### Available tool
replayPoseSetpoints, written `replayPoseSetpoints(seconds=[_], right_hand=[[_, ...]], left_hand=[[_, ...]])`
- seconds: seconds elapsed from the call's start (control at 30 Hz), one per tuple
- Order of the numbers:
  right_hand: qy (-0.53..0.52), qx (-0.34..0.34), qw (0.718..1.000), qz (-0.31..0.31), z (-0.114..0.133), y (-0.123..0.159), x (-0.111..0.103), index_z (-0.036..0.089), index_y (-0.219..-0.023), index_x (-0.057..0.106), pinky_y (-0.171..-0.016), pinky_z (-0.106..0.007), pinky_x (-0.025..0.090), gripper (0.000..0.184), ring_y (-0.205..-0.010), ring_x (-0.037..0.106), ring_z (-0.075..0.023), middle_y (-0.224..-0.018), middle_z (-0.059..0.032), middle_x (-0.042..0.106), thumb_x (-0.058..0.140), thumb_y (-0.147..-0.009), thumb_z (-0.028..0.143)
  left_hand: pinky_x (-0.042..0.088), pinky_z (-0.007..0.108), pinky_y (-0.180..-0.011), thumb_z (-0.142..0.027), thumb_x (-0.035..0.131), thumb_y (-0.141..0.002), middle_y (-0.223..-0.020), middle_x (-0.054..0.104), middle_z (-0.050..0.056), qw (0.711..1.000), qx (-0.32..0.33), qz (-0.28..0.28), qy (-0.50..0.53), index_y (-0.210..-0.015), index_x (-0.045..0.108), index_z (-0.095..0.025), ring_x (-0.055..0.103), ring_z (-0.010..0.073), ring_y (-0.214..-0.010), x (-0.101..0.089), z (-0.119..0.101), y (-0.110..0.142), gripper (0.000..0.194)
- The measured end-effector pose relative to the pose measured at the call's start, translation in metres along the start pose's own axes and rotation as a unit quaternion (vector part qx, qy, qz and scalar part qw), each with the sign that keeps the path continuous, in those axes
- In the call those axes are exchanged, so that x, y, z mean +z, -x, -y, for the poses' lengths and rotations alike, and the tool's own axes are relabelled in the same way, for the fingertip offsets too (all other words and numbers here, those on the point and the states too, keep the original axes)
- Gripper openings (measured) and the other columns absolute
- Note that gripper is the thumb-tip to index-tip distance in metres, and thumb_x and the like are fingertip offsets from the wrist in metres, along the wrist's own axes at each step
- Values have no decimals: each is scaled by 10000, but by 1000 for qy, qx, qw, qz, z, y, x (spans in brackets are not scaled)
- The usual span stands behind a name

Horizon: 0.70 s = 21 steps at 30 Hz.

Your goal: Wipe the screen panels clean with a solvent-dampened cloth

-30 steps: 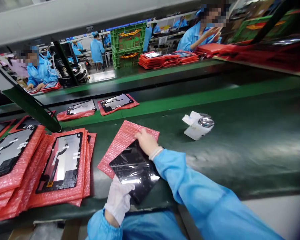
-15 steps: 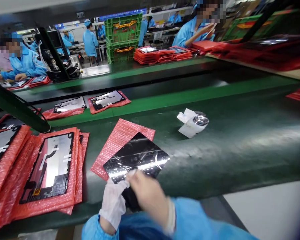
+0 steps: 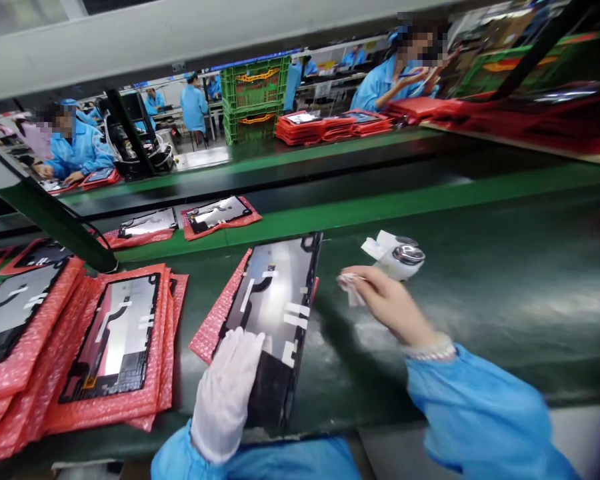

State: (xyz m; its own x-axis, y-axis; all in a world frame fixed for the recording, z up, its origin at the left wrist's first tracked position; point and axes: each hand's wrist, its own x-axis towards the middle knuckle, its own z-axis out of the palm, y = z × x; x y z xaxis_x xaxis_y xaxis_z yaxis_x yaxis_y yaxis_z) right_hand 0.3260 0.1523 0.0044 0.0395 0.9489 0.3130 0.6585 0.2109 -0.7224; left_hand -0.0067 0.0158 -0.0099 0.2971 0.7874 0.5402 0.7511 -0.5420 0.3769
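Several people (image 3: 194,107) beyond the green worktop (image 3: 485,300)

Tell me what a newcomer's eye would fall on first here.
Most likely the shiny panel, held tilted in the gloved left hand at the centre. Then the red pouches piled at the left, and the bare right hand pinching a crumpled white scrap, right of the panel.

Glossy silver panel (image 3: 276,293), matt white cloth glove (image 3: 226,393), textured red bubble wrap (image 3: 219,313), smooth green tabletop (image 3: 460,320)
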Motion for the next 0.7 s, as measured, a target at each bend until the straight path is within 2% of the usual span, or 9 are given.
replayPoseSetpoints(seconds=[0.07, 0.13, 0.23, 0.3, 0.37, 0.43, 0.57, 0.63, 0.7], right_hand=[[32, 51, 994, 90, 9, -21, 18, 192, -1073, 599, -743, -299, 488, 356, -841, 633, -197, -961, -68, 672, 326, -912, 354], [139, 110, 970, 168, 19, -45, 38, 195, -1122, 594, -729, -306, 476, 403, -835, 638, -208, -958, -79, 673, 278, -931, 357], [246, 129, 932, 234, 35, -75, 64, 171, -1022, 650, -752, -364, 457, 453, -893, 630, -275, -977, -139, 666, 360, -909, 500], [242, 104, 927, 266, 46, -89, 79, 162, -888, 679, -734, -363, 451, 435, -872, 630, -288, -943, -147, 671, 486, -843, 550], [232, 69, 924, 296, 54, -98, 90, 167, -820, 679, -706, -328, 444, 361, -837, 632, -262, -912, -127, 677, 568, -805, 510], [221, 37, 924, 309, 60, -105, 97, 165, -810, 670, -676, -301, 431, 301, -820, 627, -240, -904, -116, 676, 575, -814, 451], [190, -14, 927, 324, 65, -116, 104, 161, -784, 642, -607, -260, 391, 230, -746, 599, -194, -824, -72, 661, 583, -812, 381], [159, -40, 923, 349, 65, -123, 108, 165, -758, 626, -567, -220, 365, 178, -682, 567, -146, -744, -14, 639, 657, -748, 340], [125, -61, 917, 375, 63, -139, 110, 162, -744, 610, -540, -186, 349, 166, -646, 535, -108, -695, 31, 610, 691, -712, 303]], left_hand=[[343, 342, -1127, -62, 319, -910, -1397, 509, 19, 987, 49, 86, -126, -1453, 282, -257, 430, 151, -1308, 5, 8, -6, 578], [317, 362, -1140, -38, 352, -888, -1437, 462, 4, 967, 69, 137, -203, -1463, 231, -296, 371, 159, -1347, 11, 15, -9, 641], [316, 469, -1124, -2, 411, -837, -1456, 434, 27, 955, 22, 163, -247, -1448, 242, -354, 325, 232, -1373, 18, 21, -7, 725], [332, 524, -1093, 49, 407, -797, -1458, 426, 57, 943, -43, 170, -283, -1438, 259, -368, 315, 287, -1373, 20, 22, -5, 779], [363, 527, -1067, 88, 379, -772, -1458, 423, 71, 934, -97, 159, -304, -1436, 257, -365, 335, 312, -1360, 24, 24, -4, 814], [393, 504, -1056, 87, 371, -779, -1440, 449, 79, 935, -123, 126, -309, -1443, 231, -346, 379, 320, -1334, 30, 28, -3, 805], [411, 485, -1065, 78, 418, -771, -1367, 535, 83, 949, -121, 40, -287, -1452, 164, -317, 440, 324, -1293, 51, 44, 0, 827], [386, 530, -1079, 91, 435, -750, -1382, 520, 69, 956, -124, 27, -263, -1452, 157, -335, 423, 343, -1301, 63, 51, 3, 867], [391, 557, -1069, 80, 444, -760, -1404, 489, 82, 960, -161, 23, -229, -1459, 166, -321, 409, 363, -1303, 71, 54, 7, 853]])
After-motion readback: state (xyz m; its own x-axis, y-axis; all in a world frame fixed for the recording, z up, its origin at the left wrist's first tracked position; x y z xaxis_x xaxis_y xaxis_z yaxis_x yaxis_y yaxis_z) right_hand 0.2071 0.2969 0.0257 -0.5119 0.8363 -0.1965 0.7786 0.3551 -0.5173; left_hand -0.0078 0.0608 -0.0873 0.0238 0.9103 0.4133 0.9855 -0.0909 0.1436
